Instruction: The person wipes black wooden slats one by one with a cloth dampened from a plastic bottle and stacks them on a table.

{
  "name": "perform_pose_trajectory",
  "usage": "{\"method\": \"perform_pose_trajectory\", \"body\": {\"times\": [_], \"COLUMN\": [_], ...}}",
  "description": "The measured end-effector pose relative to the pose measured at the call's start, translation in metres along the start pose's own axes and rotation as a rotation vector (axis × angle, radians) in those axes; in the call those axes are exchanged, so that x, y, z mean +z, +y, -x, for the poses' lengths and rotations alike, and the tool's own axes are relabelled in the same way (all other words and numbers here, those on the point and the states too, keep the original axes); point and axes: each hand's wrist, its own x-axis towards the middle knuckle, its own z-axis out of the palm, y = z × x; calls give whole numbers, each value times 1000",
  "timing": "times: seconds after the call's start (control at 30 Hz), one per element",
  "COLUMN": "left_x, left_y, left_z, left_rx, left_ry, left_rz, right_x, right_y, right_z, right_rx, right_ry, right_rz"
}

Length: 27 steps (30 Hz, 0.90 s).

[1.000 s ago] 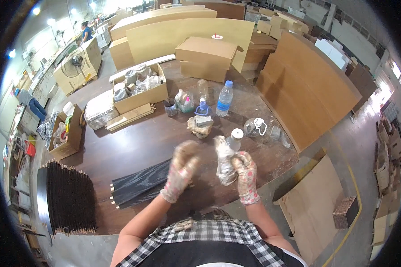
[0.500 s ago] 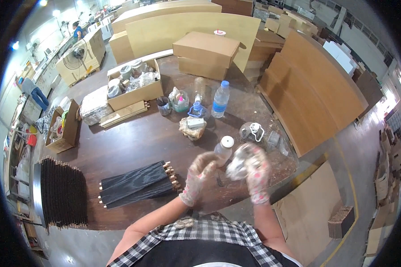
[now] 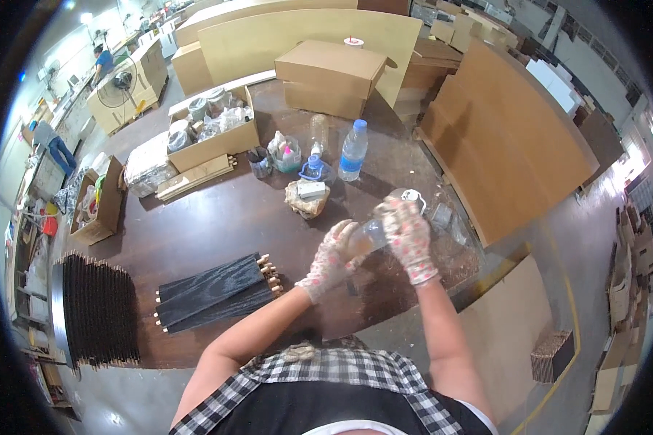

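A small clear plastic bottle (image 3: 371,238) is tilted between my gloved hands above the table. My left hand (image 3: 334,255) is closed round its lower end. At the top end my right hand (image 3: 408,235) is closed over the cap, which its fingers hide. Both gloves are pale with pink spots. Just behind my right hand, partly covered by it, stands a clear container with a white handle (image 3: 413,196). Left of the hands sits a crumpled, stained wad with a pale block (image 3: 311,190) on it. Upright behind is a water bottle (image 3: 352,150) with a blue cap.
Black slats with wooden dowels (image 3: 218,292) lie at left front, beside a dark stack (image 3: 98,312). A carton of cans (image 3: 218,138) and a closed carton (image 3: 330,72) stand at the back. Brown panels (image 3: 508,145) lean at right. Two people are far off at left.
The bottle has gone from upright to tilted. My right hand has moved onto its top end, and the white cloth it held no longer shows.
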Motion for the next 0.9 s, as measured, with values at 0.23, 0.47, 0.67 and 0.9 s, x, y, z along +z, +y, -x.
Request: {"method": "perform_pose_trajectory", "body": {"times": [0.23, 0.47, 0.67, 0.9], "left_x": [-124, -146, -154, -173], "left_y": [66, 101, 105, 127], "left_z": [24, 64, 90, 93], "left_rx": [303, 544, 505, 783], "left_ry": [-565, -975, -741, -372], "left_rz": [831, 1176, 662, -159], "right_x": [-7, 44, -6, -39], "right_y": [5, 2, 11, 22], "right_z": [50, 119, 90, 25], "right_rx": [1506, 1755, 1571, 188], "right_ry": [403, 487, 559, 277], "right_rz": [-1230, -2392, -1518, -242]}}
